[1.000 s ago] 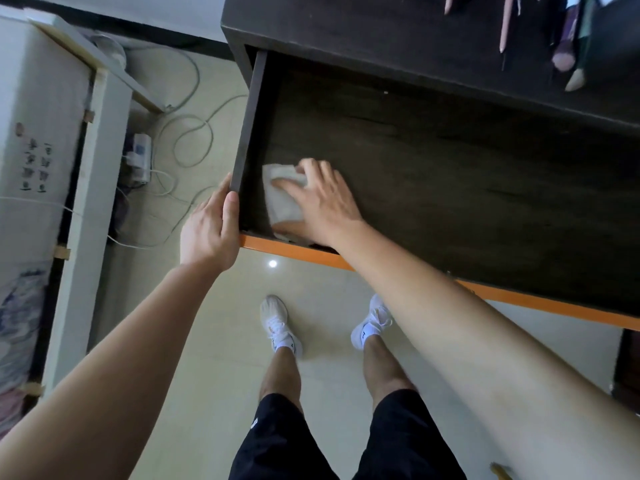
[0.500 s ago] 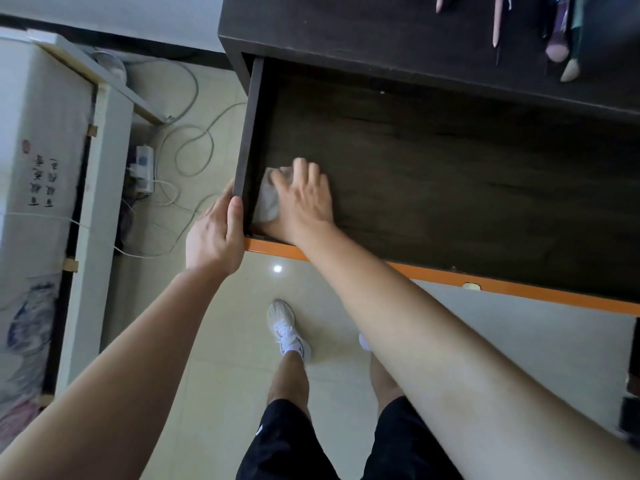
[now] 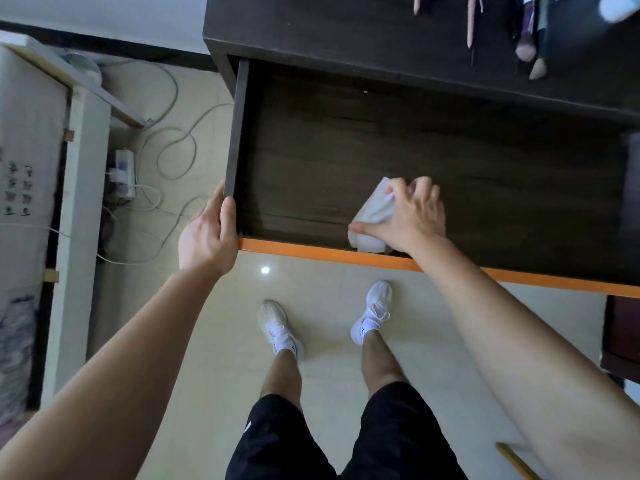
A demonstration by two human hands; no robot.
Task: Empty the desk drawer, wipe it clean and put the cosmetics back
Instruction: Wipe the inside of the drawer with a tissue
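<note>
The right hand [image 3: 412, 216] has its fingers curled over a bunched white cloth [image 3: 372, 216], thumb pinning the lower edge, and presses it onto the drawer floor right against the inside of the orange front rail, a little right of the middle. The left hand [image 3: 207, 237] wraps the drawer [image 3: 237, 133] at its front left corner, thumb hooked over the side wall, bracing it. From where I stand the drawer holds nothing but the cloth, so this looks like the wiping step, with the refill not yet begun. To do it well I'd flatten the cloth more, press evenly, run overlapping strokes along the wood grain, and work into the corners and along the front rail where dust gathers, the left hand holding the drawer from sliding. The drawer is pulled out toward the person; its long axis runs side to side, parallel to the desk's front. The cloth lies slantwise, from the rail up under the fingers. The cosmetics [image 3: 469, 22], brushes and pencils, wait on the desk top [image 3: 346, 29] behind, well apart from the cloth.
</note>
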